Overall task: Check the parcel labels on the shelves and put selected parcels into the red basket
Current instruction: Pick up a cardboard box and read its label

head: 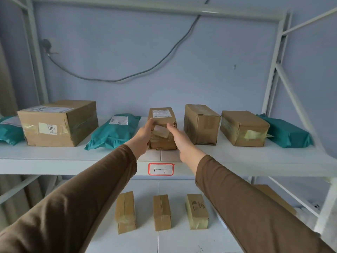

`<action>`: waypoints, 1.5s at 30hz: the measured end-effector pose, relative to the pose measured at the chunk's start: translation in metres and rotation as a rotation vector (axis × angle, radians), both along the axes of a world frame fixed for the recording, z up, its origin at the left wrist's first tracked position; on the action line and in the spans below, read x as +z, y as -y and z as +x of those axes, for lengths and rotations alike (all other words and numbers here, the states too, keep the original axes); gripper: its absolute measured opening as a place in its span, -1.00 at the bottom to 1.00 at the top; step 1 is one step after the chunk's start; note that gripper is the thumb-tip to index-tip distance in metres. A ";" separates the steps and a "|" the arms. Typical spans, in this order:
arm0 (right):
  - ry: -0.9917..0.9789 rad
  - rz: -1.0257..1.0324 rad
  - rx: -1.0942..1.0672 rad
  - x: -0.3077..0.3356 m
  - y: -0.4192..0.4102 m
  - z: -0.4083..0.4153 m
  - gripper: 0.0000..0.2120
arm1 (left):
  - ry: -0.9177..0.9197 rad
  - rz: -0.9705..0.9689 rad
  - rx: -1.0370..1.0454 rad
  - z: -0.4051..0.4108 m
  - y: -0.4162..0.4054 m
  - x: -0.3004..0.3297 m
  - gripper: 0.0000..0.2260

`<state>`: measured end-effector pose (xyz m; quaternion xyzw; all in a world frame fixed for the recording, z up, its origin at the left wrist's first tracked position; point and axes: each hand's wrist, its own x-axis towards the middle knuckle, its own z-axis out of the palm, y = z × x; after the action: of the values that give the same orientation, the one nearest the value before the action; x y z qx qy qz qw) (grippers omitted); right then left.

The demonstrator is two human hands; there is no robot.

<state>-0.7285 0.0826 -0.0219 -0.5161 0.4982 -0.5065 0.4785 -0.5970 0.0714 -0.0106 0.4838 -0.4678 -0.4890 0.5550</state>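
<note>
A narrow cardboard parcel [161, 123] with a white label on top stands in the middle of the upper white shelf [237, 161]. My left hand [144, 136] holds its left side and my right hand [179, 138] holds its right side, thumbs on the front face. Both arms wear brown sleeves. The red basket is out of view.
On the same shelf lie a big labelled box [58, 123], teal mailer bags [113, 130] [286, 131] [9, 130], and two cardboard boxes [200, 125] [244, 128]. Three small boxes [125, 212] [162, 212] [197, 211] stand on the lower shelf. A red-bordered tag [160, 169] marks the shelf edge.
</note>
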 end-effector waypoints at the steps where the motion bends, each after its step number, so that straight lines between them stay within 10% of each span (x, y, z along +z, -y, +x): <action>1: -0.014 0.007 -0.002 0.000 0.001 0.000 -0.35 | 0.017 0.004 0.012 0.000 0.003 0.001 -0.65; 6: -0.142 -0.176 -0.197 -0.005 0.006 -0.012 -0.43 | 0.410 -0.126 0.231 0.005 0.025 0.003 -0.30; 10: -0.210 -0.508 -0.521 0.005 0.008 -0.050 -0.69 | 0.651 -0.566 0.251 -0.023 0.003 0.032 -0.46; 16: -0.090 -0.441 -0.766 0.022 0.037 -0.114 -0.65 | 0.416 -0.533 -0.125 -0.095 0.007 0.045 -0.50; 23: 0.118 -0.013 -0.343 0.029 0.038 -0.133 -0.57 | 0.112 -0.085 -0.322 -0.127 0.046 0.029 -0.46; 36: 0.500 -0.262 -0.312 -0.026 -0.104 -0.137 -0.66 | -0.169 -0.405 -0.199 -0.134 -0.080 -0.033 -0.90; 40: 0.494 -0.269 -0.276 -0.057 -0.164 -0.175 -0.85 | -0.103 -0.468 -0.138 -0.152 -0.139 -0.061 -0.80; 45: 0.554 -0.204 -0.174 -0.093 -0.225 -0.227 -0.78 | 0.014 -0.172 -0.195 -0.174 -0.197 -0.084 -0.02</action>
<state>-0.9558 0.3075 -0.1145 -0.3590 0.3379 -0.7144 0.4966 -0.7713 0.2682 -0.0950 0.3901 -0.5566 -0.4952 0.5411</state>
